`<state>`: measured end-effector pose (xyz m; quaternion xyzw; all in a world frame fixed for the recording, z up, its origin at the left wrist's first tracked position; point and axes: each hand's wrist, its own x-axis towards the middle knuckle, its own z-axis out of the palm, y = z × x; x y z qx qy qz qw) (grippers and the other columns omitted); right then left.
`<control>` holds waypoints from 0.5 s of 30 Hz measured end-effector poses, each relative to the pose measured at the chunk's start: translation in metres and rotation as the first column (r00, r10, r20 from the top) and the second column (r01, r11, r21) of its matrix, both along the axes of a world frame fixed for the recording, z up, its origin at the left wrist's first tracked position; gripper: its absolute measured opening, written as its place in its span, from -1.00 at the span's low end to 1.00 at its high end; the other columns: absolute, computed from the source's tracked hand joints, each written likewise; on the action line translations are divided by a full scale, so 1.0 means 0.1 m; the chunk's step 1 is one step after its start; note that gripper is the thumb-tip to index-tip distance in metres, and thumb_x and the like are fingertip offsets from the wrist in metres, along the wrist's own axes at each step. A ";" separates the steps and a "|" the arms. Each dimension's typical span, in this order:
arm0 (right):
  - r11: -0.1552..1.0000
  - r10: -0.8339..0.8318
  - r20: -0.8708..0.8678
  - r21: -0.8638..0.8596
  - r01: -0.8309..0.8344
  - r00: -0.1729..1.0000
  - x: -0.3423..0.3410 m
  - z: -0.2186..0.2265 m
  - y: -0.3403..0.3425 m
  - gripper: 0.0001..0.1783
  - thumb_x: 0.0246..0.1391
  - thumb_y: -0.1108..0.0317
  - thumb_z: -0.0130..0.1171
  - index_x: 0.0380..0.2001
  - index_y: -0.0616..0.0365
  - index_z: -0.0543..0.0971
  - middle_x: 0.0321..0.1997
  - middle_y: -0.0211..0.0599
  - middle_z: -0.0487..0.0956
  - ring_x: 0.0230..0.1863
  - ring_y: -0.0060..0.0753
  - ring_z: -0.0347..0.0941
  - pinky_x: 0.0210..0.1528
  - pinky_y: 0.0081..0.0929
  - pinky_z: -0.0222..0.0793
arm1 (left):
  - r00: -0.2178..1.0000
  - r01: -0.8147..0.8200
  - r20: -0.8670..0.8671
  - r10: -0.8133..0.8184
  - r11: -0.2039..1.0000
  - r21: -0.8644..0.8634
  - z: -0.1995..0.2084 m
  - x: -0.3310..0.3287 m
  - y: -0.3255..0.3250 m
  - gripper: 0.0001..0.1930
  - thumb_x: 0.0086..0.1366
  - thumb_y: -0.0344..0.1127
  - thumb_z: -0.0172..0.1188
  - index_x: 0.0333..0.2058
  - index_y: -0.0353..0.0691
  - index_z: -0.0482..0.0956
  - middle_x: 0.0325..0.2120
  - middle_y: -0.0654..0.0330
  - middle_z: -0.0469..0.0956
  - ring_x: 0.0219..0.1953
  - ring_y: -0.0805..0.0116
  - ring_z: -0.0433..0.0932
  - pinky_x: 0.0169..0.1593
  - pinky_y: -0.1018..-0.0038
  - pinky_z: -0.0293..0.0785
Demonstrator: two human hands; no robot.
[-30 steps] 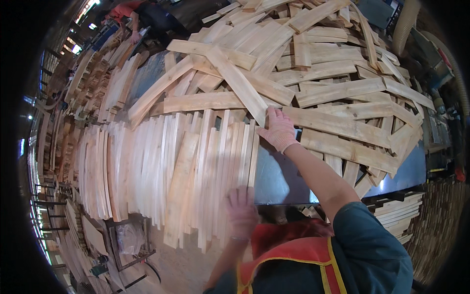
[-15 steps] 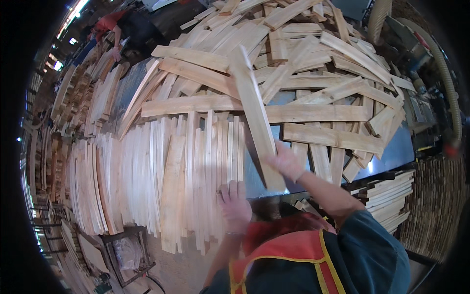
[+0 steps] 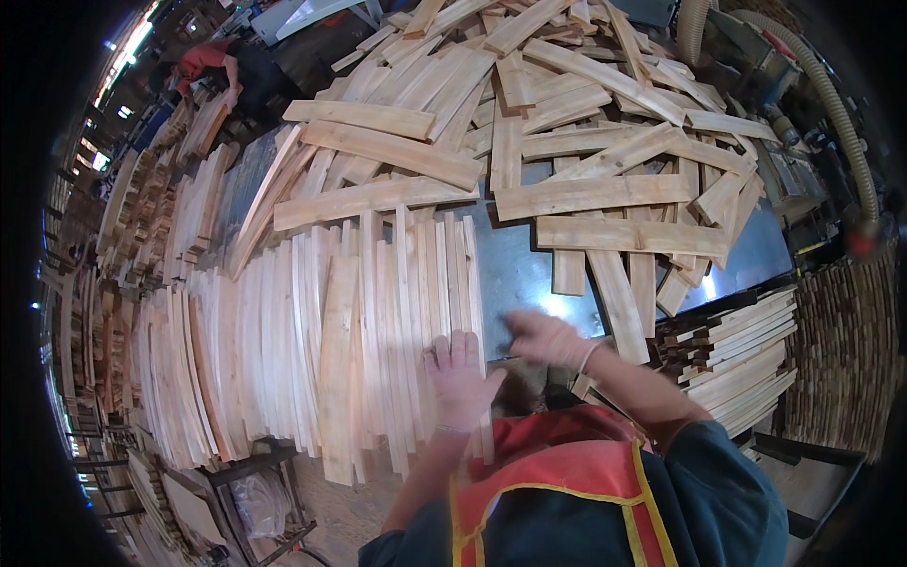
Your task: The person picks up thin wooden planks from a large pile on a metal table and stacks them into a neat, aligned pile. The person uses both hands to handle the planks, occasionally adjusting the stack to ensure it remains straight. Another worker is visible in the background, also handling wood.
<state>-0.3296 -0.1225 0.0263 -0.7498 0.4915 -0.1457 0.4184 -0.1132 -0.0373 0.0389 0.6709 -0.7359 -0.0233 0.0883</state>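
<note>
My left hand (image 3: 461,380) lies on the right end of a row of boards (image 3: 416,283) standing on edge side by side, its fingers stretched and spread over their top edges. My right hand (image 3: 550,340) hovers over the near edge of the metal tabletop (image 3: 529,269), just right of the row. It is somewhat blurred, its fingers look partly bent and apart, and no board is in it. Beyond it lies a loose heap of pale wooden boards (image 3: 614,194), crossing one another at many angles.
Boards are stacked below the table on the right (image 3: 742,350), beside a taller wood stack (image 3: 841,369). A black metal frame (image 3: 255,501) stands at lower left. Another person (image 3: 213,71) bends over wood at far left. A ribbed hose (image 3: 841,113) hangs at far right.
The board my right hand held upright has left that hand; the row's right end now has another board. My right hand came down and stands without a board. My left hand stays at the row.
</note>
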 end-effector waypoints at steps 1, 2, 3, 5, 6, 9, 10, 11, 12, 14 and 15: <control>0.998 0.050 -0.268 -0.015 -0.056 0.962 -0.04 0.67 -0.39 -0.51 0.03 0.16 0.26 0.03 0.11 0.60 -0.04 0.10 0.69 0.00 0.21 0.62 0.12 0.03 0.52 | 1.000 -0.015 0.028 0.015 1.000 -0.005 -0.04 0.06 0.06 -0.30 0.21 0.02 0.31 0.28 -0.17 0.49 0.27 0.06 0.39 0.37 -0.08 0.24 0.49 -0.16 0.06; 0.999 -0.052 -0.453 -0.026 0.045 0.890 -0.24 0.85 -0.67 -0.57 -0.04 0.25 0.25 -0.06 0.16 0.60 -0.05 0.05 0.68 0.01 0.18 0.61 0.10 0.09 0.49 | 0.999 -0.011 0.052 0.012 1.000 -0.017 -0.05 0.07 0.09 -0.29 0.20 0.02 0.31 0.29 -0.17 0.48 0.28 0.07 0.38 0.38 -0.08 0.23 0.49 -0.16 0.05; 0.900 -0.307 -0.421 -0.421 0.116 0.853 -0.79 0.49 -0.88 -0.57 -0.03 0.26 0.25 -0.05 0.16 0.59 0.05 0.02 0.66 0.07 0.14 0.58 0.14 0.06 0.50 | 0.998 0.004 0.056 -0.004 1.000 0.008 -0.01 0.04 0.05 -0.25 0.18 0.03 0.34 0.31 -0.16 0.47 0.30 0.07 0.36 0.40 -0.07 0.21 0.51 -0.14 0.02; 0.854 -0.442 -0.645 -0.514 0.073 0.623 -1.56 0.15 -1.22 -0.26 0.09 -0.06 0.29 0.28 0.06 0.48 0.32 -0.01 0.54 0.31 0.08 0.48 0.21 0.00 0.46 | 0.997 0.013 0.070 -0.018 0.998 0.058 0.07 -0.03 -0.01 -0.17 0.13 0.06 0.38 0.35 -0.15 0.44 0.35 0.08 0.31 0.44 -0.05 0.17 0.54 -0.12 -0.04; 0.858 -0.471 -0.704 -0.505 0.091 0.532 -1.77 0.05 -1.35 -0.14 0.03 -0.13 0.35 0.34 0.05 0.44 0.39 -0.01 0.48 0.36 0.09 0.43 0.23 0.02 0.46 | 0.998 0.022 0.065 -0.026 0.998 0.060 0.09 -0.06 -0.03 -0.16 0.12 0.05 0.40 0.35 -0.13 0.44 0.35 0.08 0.31 0.44 -0.06 0.17 0.54 -0.13 -0.04; 0.998 -0.045 -0.829 -0.066 -0.017 0.557 -1.64 0.68 -1.58 0.05 -0.15 -0.33 0.42 0.35 0.05 0.47 0.23 0.02 0.61 0.30 0.10 0.52 0.23 -0.06 0.48 | 0.997 0.008 0.079 -0.012 0.998 0.055 0.05 -0.02 0.02 -0.15 0.08 0.03 0.42 0.36 -0.08 0.43 0.34 0.09 0.31 0.43 -0.07 0.19 0.53 -0.15 -0.03; 0.991 0.128 -0.812 0.078 -0.111 0.569 -1.48 0.93 -1.58 0.09 -0.17 -0.47 0.37 0.30 0.06 0.54 0.02 0.03 0.72 0.17 0.12 0.63 0.17 -0.10 0.53 | 0.995 0.003 0.096 -0.006 0.999 0.034 -0.05 0.00 0.04 -0.15 0.07 0.03 0.43 0.35 -0.07 0.43 0.33 0.10 0.32 0.43 -0.07 0.19 0.53 -0.16 -0.02; 0.989 0.147 -0.732 0.095 -0.114 0.666 -1.39 0.88 -1.59 0.08 -0.14 -0.51 0.33 0.28 0.09 0.56 -0.04 0.02 0.73 0.10 0.08 0.66 0.12 -0.11 0.54 | 0.993 0.001 0.115 -0.003 1.000 0.013 -0.10 0.00 0.01 -0.16 0.07 0.02 0.43 0.35 -0.05 0.43 0.33 0.10 0.33 0.43 -0.07 0.20 0.53 -0.16 -0.02; 0.986 0.166 -0.642 0.118 -0.119 0.749 -1.33 0.82 -1.53 0.08 -0.11 -0.55 0.30 0.25 0.11 0.58 -0.10 0.00 0.74 0.03 0.04 0.69 0.08 -0.12 0.56 | 0.994 -0.005 0.111 0.000 0.999 0.044 -0.06 -0.02 -0.02 -0.17 0.06 0.02 0.43 0.33 -0.05 0.44 0.32 0.10 0.33 0.43 -0.07 0.19 0.52 -0.16 -0.02; 0.966 0.153 -0.360 0.253 -0.062 0.920 -1.10 0.76 -1.40 0.06 0.00 -0.59 0.19 0.22 0.16 0.60 -0.13 -0.02 0.75 -0.06 -0.05 0.71 0.03 -0.14 0.58 | 0.994 -0.022 0.106 0.010 0.994 0.108 0.03 -0.05 -0.05 -0.18 0.06 0.03 0.44 0.31 -0.06 0.45 0.30 0.10 0.34 0.43 -0.07 0.19 0.52 -0.17 -0.01; 0.928 0.090 -0.171 0.372 -0.020 0.981 -0.91 0.76 -1.31 0.05 0.09 -0.60 0.13 0.21 0.19 0.59 -0.09 -0.03 0.74 -0.07 -0.11 0.70 0.02 -0.16 0.58 | 0.997 -0.018 0.081 0.010 0.996 0.092 0.01 -0.03 -0.05 -0.18 0.05 0.04 0.44 0.30 -0.05 0.45 0.30 0.10 0.34 0.43 -0.07 0.19 0.52 -0.17 -0.01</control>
